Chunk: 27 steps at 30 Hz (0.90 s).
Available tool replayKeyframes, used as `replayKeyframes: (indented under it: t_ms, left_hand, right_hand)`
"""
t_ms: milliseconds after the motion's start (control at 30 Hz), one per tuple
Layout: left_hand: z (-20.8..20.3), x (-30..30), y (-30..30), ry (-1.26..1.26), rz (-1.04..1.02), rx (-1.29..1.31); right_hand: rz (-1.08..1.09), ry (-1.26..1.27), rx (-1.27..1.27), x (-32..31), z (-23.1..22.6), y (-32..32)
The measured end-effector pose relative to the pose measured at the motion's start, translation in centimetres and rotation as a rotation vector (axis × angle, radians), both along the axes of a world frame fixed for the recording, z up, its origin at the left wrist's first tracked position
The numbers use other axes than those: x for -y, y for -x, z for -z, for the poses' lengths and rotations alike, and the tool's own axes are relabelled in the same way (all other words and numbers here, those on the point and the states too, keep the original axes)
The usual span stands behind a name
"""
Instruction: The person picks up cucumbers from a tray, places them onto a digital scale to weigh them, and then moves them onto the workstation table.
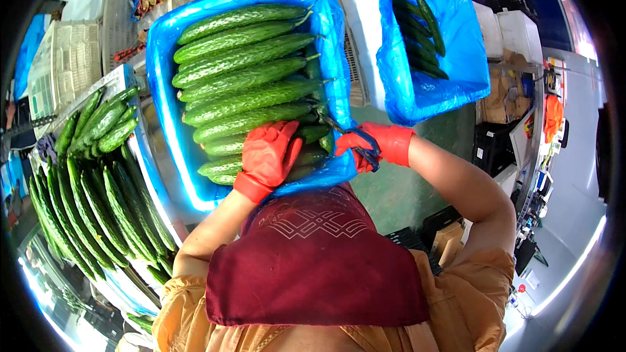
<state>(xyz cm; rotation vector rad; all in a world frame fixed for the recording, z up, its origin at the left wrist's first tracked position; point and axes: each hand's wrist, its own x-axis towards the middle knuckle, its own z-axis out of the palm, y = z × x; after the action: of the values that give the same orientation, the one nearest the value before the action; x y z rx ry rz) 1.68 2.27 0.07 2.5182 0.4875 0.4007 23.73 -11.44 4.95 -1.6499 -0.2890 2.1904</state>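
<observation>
Long green cucumbers (244, 75) lie side by side in a crate lined with blue plastic film (331, 32). My left hand (268, 156), in a red rubber glove, is closed over a cucumber (312, 133) near the crate's close end, its fingers partly hiding it. My right hand (385, 145), gloved in red too, is closed on scissors with blue handles (366, 145). Their dark blades point up and left toward the cucumber stem ends at the crate's right side. Just where the tips meet the stems is hard to make out.
More cucumbers (88, 202) are heaped on a stand at the left. Another blue-lined box (456, 85) at the upper right holds several darker cucumbers (417, 32). Pale plastic crates (75, 58) stand at the upper left. Cardboard (505, 94) and dark crates (492, 143) line the right.
</observation>
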Motion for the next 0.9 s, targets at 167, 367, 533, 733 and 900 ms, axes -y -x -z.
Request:
replayKeyframes:
  t_ms: [167,367,533,733,900]
  left_hand:
    - [-0.2,0.0,-0.1,0.018,0.017,-0.035]
    - [-0.2,0.0,0.0,0.023,0.009,-0.004]
    - [0.2,0.2,-0.1,0.009,-0.009,-0.03]
    - [0.0,0.1,-0.2,0.003,-0.007,-0.021]
    - [0.2,0.1,-0.3,-0.002,-0.003,-0.025]
  right_hand:
    - [-0.098,0.092,0.003,-1.2,0.6,-0.8]
    - [-0.152,0.118,0.024,-2.2,0.4,-1.0]
    - [-0.101,0.125,0.056,-2.2,0.7,-0.3]
    - [0.028,0.083,0.088,-0.9,0.6,0.8]
    - [0.13,0.066,0.044,0.6,1.4,2.1]
